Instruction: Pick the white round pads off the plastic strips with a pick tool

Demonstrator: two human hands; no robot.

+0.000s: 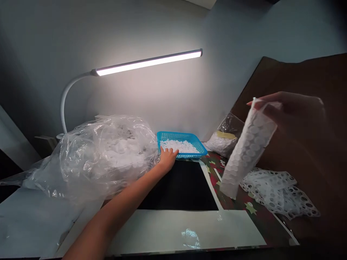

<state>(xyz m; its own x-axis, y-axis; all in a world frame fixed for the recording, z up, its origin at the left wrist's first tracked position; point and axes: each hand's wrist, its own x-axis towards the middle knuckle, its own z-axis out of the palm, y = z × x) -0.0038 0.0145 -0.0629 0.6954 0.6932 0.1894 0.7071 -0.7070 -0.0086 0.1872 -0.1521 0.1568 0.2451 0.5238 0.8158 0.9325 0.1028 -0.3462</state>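
My left hand (168,159) reaches over the near rim of a blue plastic basket (202,150), its fingers apart at the edge of the small white round pieces (183,146) inside. Whether its fingertips touch the pieces or only the rim, I cannot tell. Raised at the right, my right hand (290,104) pinches the top of a white strip (248,144) covered with rows of round discs. The strip hangs tilted above the table, and the hand is partly blurred. Beneath it lie white sheets punched with round holes (279,193).
A large clear plastic bag (108,159) with white contents bulges at the left. A lit lamp (149,63) stretches above. Behind the basket's right side stands a filled clear bag (223,141) with a yellow label. A black mat (184,187) lies before the basket; brown cardboard (306,79) rises at right.
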